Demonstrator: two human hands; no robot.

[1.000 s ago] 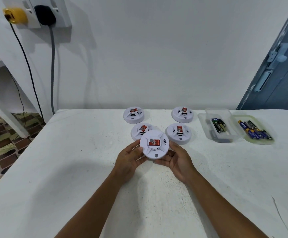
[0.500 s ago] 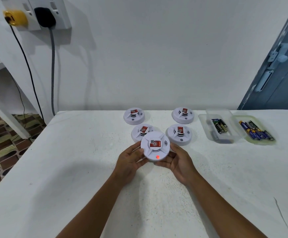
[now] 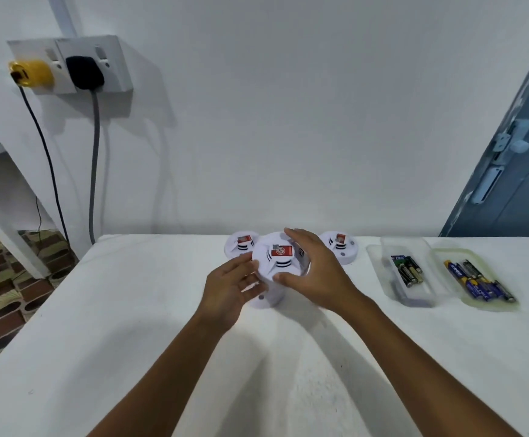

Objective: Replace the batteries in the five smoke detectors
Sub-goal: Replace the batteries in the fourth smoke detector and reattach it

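I hold a white round smoke detector [image 3: 280, 261] with a red label just above the table, over the other detectors. My right hand [image 3: 315, 272] wraps its right side, fingers over the far rim and thumb at the front. My left hand [image 3: 228, 288] holds its left rim; its fingers are blurred. Another detector [image 3: 264, 299] lies partly hidden beneath the held one. Two more sit behind, one at back left [image 3: 241, 246] and one at back right [image 3: 342, 249]. A fifth is not visible.
A clear tray [image 3: 383, 266] with a few dark batteries and a greenish tray [image 3: 446, 257] with several blue batteries lie to the right on the white table [image 3: 130, 310]. The wall is close behind, with sockets and cables at the left. A blue door stands at the far right.
The held detector has moved away from me, over the other detectors. My right hand has shifted from under it to around its right side. Its red light no longer shows.
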